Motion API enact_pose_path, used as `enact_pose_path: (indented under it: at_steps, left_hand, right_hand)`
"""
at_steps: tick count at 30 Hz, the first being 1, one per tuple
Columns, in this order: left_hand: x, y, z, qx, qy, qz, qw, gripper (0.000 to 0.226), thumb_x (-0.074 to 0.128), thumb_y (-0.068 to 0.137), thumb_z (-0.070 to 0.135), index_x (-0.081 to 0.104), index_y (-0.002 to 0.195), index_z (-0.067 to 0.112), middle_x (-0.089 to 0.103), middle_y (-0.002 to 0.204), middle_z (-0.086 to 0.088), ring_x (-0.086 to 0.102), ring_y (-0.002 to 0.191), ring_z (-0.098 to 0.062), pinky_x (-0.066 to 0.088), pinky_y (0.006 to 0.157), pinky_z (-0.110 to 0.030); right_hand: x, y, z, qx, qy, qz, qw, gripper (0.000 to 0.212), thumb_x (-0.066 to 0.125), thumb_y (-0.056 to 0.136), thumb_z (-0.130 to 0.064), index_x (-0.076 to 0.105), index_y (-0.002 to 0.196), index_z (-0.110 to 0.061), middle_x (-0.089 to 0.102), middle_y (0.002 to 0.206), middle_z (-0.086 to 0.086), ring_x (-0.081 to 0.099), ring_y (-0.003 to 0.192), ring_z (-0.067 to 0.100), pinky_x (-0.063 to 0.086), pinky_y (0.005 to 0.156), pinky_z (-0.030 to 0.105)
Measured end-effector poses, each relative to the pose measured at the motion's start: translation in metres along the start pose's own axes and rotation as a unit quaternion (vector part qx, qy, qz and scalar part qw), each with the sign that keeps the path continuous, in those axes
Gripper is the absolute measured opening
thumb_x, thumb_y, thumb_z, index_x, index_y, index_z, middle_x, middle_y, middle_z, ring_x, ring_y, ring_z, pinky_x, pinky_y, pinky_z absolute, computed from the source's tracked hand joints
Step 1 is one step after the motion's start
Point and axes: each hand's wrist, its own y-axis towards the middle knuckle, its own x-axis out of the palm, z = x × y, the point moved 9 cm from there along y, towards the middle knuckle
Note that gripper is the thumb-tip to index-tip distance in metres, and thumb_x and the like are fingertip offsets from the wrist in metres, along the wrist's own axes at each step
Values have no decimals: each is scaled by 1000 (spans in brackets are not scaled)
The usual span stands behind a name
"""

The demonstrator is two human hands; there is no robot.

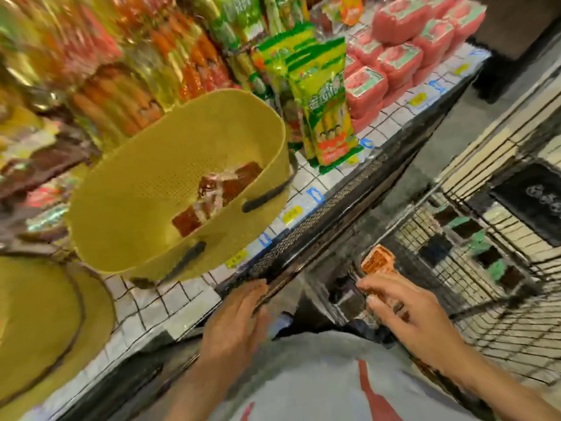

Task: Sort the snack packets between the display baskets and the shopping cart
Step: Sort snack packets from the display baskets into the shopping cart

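Right hand [406, 314] pinches the orange snack packet [378, 262] by its lower end, beside the shopping cart [485, 268]. Left hand [239, 317] lies flat on the shelf edge [273, 268], holding nothing. Packet is probably light, crinkly, slick: pinch the sealed end.

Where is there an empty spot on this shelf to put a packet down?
Bare white ledge lies between the tilted basket and the lower basket, plus a narrow strip between the tilted one and the green packets. The tilted basket is mostly empty beside its red packets. Beyond, pink packs are stacked tight.

Right hand [406, 317] pinches orange packet [378, 261]; left hand [236, 323] rests on shelf edge [303, 235].
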Motion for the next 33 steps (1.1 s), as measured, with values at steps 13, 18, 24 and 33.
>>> enact_pose_path:
  at_steps: [13, 18, 24, 33]
  left_hand:
    - [-145, -48, -34, -154, -83, 157, 972, 88, 11, 90, 70, 63, 107, 0, 62, 91, 27, 61, 109, -28, 39, 89, -18]
    - [-197, -54, -15, -31, 10, 360, 932, 25, 47, 91, 19, 60, 107, 4, 63, 115, -12, 57, 112, -16, 39, 102, -22]
    - [-196, -8, -65, -88, 47, 367, 925, 42, 52, 88, 24, 59, 116, -8, 55, 128, -21, 51, 124, -34, 42, 103, -47]
    - [-181, 2, -91, -155, 24, 341, 927, 44, 53, 88, 29, 60, 117, -4, 52, 134, -14, 45, 130, -24, 34, 112, -28]
  right_hand:
    - [-16, 86, -195, -228, -5, 22, 973, 23, 55, 89, -27, 66, 108, -17, 65, 109, -14, 60, 103, 3, 45, 88, 15]
    - [15, 155, -289, -344, -85, -60, 933, 26, 51, 91, -37, 64, 106, -20, 67, 103, -12, 60, 94, 0, 45, 83, 11]
    - [177, 232, -261, -305, -345, -381, 802, 54, 41, 89, -55, 58, 116, -12, 64, 112, 4, 61, 100, 17, 50, 84, 34]
    - [262, 250, -197, -335, -589, -316, 664, 78, 62, 79, -58, 40, 135, -7, 44, 130, 9, 41, 121, 25, 33, 100, 36]
